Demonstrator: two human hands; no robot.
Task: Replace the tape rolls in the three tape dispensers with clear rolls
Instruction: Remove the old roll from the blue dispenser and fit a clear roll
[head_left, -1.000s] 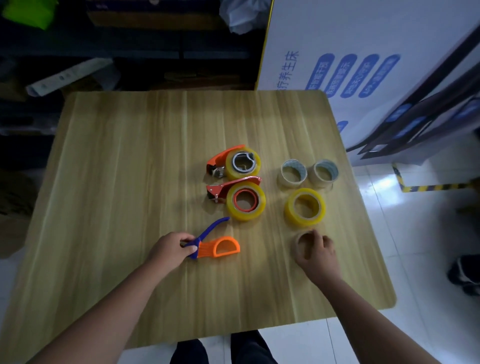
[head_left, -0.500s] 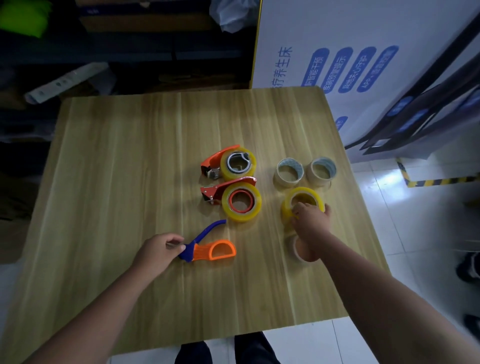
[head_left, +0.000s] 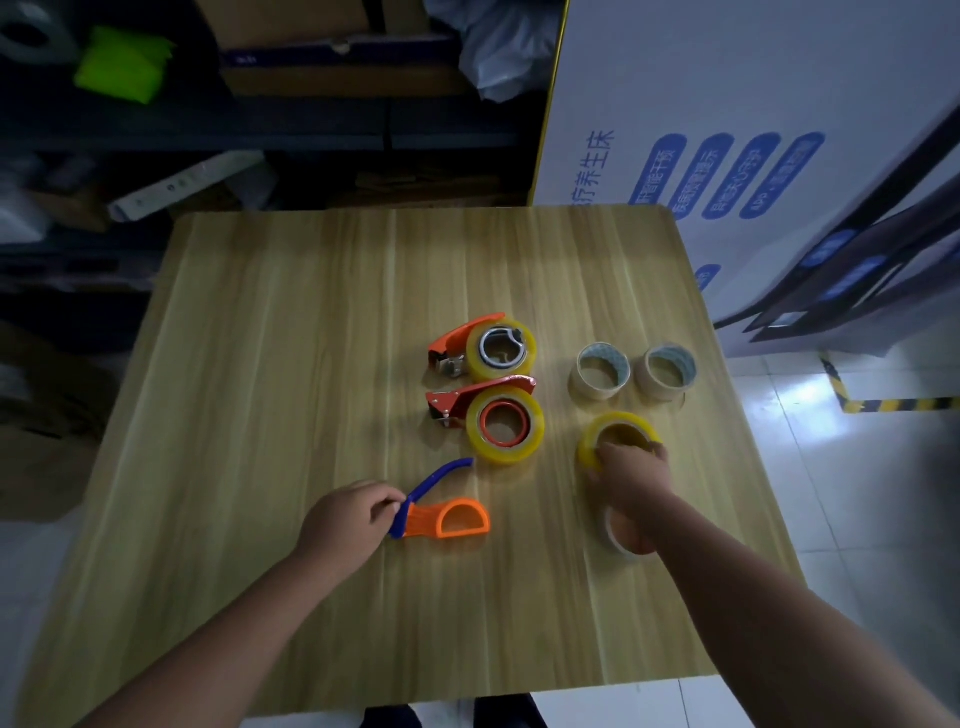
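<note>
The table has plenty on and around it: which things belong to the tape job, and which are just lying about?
For the job:
- three dispensers: empty one, two loaded
- loose yellow roll
- two pale rolls
- roll under the right wrist

Lying about:
- printed board
- green bundle
- plastic bag

three tape dispensers, three yellow rolls, three clear rolls, two hands.
</note>
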